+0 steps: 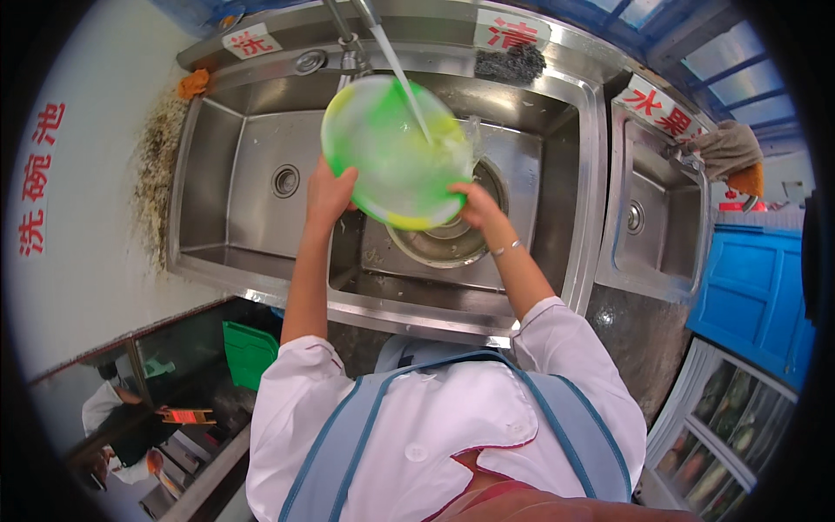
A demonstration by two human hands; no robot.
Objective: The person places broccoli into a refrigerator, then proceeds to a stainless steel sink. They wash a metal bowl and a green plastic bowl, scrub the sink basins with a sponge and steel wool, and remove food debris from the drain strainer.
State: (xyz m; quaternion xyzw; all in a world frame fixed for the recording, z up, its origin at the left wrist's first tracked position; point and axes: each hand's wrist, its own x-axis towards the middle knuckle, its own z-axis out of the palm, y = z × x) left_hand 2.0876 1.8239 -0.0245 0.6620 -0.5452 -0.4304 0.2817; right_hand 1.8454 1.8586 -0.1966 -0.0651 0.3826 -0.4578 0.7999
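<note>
A round plastic basin (398, 156) in green, yellow and white, blurred by motion, is held above the right sink bowl, near the divider. My left hand (331, 190) grips its lower left rim, thumb on top. At its lower right rim is my right hand (477, 203), thumb over the edge. A stream of water (401, 75) from the faucet (350, 46) falls into the basin, and some water spills at its right side. Beneath it, a round metal pan (450, 251) lies in the stainless steel sink bowl (548, 196), partly hidden by the basin and my right hand.
To the left is another sink bowl (261, 215) with a drain. A dark scouring pad (510, 64) and an orange cloth (194, 83) sit on the rim. At right stand a smaller sink (678, 222) and a blue cabinet (750, 287). Another person (124, 424) is at lower left.
</note>
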